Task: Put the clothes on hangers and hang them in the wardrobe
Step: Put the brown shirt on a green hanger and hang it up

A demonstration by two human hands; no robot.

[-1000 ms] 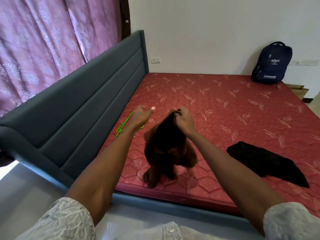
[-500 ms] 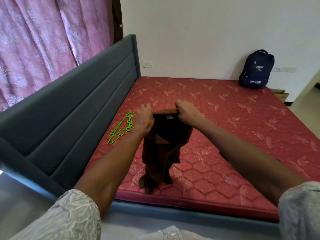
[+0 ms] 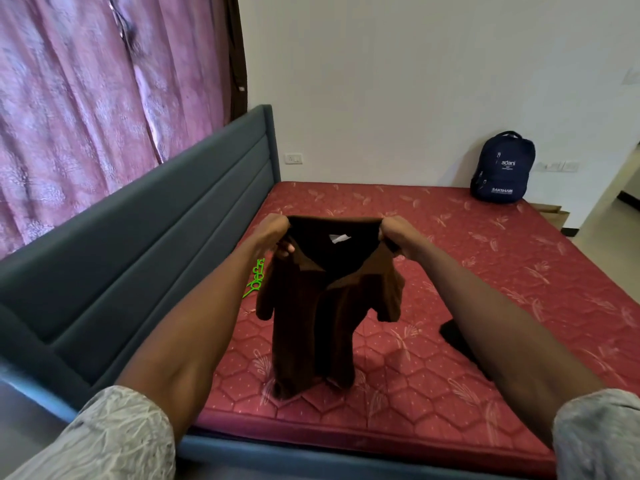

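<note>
**Brown shirt held up over the mattress**

A brown shirt [image 3: 322,306] is gripped at its shoulders by the left hand [image 3: 277,233] and the right hand [image 3: 398,237], fingers curled into the fabric, its hem touching the mattress [image 3: 485,271] near the front edge. A green hanger [image 3: 256,280] lies by the headboard edge; a black garment [image 3: 453,336] lies partly hidden behind the right forearm.

Single head view (wide-angle), facing forward-down over bed [image 3: 450,271], close above outstretched arms.

- Left sleeve [image 3: 114,438]: short, pale grey-white cloth with a fine, branching white line print; hem ends above the elbow.
- Right sleeve [image 3: 599,434]: same pale printed cloth, seen in shadow.
- Forearms, left hand [image 3: 277,233] and right hand [image 3: 398,233]: bare, with nothing worn on them.
</note>
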